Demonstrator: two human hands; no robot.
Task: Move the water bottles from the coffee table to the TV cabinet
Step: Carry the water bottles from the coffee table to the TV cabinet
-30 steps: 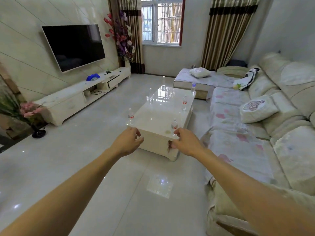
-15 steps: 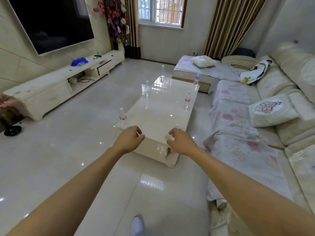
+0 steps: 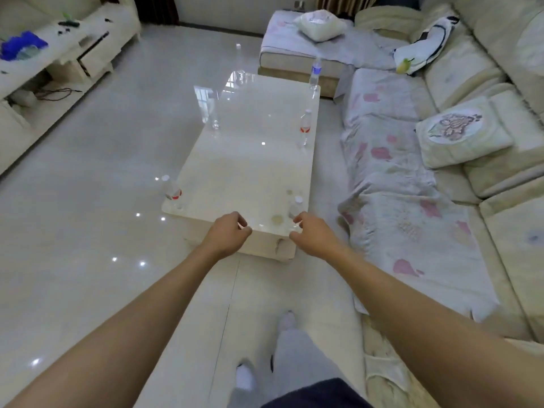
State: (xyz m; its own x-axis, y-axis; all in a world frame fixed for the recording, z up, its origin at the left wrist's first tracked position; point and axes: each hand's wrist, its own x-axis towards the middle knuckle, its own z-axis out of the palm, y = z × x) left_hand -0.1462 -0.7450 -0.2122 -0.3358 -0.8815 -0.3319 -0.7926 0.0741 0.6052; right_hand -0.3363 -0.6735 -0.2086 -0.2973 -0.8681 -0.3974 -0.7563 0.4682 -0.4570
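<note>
Glossy floor tiles (image 3: 88, 260) surround a pale coffee-table worktop (image 3: 250, 172), now filling the centre of view: compared with a second ago the person has stepped closer and the camera has tipped down, so the television has left the frame and both hands have arrived at the worktop's near edge. Right hand (image 3: 313, 235), fingers loosely curled and holding nothing, lies just short of the nearest bottle (image 3: 295, 206) at the worktop's near right corner; contact cannot be confirmed. Left hand (image 3: 225, 234), likewise part-curled and empty, hovers over the near edge, well apart from the red-labelled bottle (image 3: 172, 191) on the near left corner. Farther along the worktop's right edge stand a second red-labelled bottle (image 3: 305, 126) and, at the far right corner, a blue-labelled bottle (image 3: 315, 72); two clear bottles on the left side are faint against the glare. No bottle has yet been moved; the first pick-up appears imminent. Every bottle stands close to an edge, so a sideways knock would likely send it to the floor. Right of the worktop the sofa (image 3: 412, 187) leaves a narrow gap; left of it, open floor runs unobstructed to the TV cabinet (image 3: 97, 33).
</note>
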